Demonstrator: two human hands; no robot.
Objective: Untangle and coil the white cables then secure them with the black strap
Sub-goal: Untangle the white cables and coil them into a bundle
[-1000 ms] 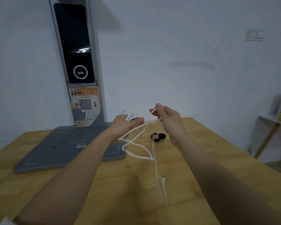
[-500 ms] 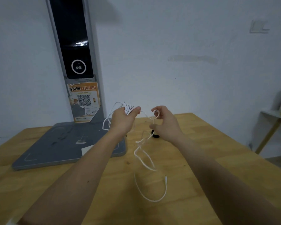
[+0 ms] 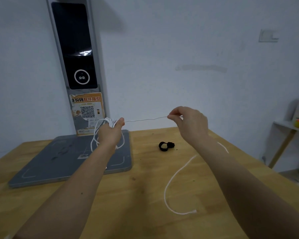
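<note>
My left hand (image 3: 110, 133) grips a bundle of white cable loops (image 3: 104, 124) above the grey base, and loops hang down around the wrist. A taut strand of white cable (image 3: 145, 119) runs from that hand to my right hand (image 3: 188, 125), which pinches it between thumb and fingertips. The loose tail (image 3: 173, 178) drops behind my right forearm and curves over the wooden table (image 3: 145, 195), ending in a small plug (image 3: 193, 211). The black strap (image 3: 166, 146) lies curled on the table between and beyond my hands.
A grey flat base (image 3: 59, 161) with a tall grey post, a dark screen (image 3: 74, 45) and an orange QR sticker (image 3: 87, 109) stands at the table's back left against the wall. A small side shelf (image 3: 290, 128) with an orange object stands at the right.
My hands have moved apart, drawing the cable straight between them. The tangled loops that hung between the hands are gone, and the tail now lies further right on the table.
</note>
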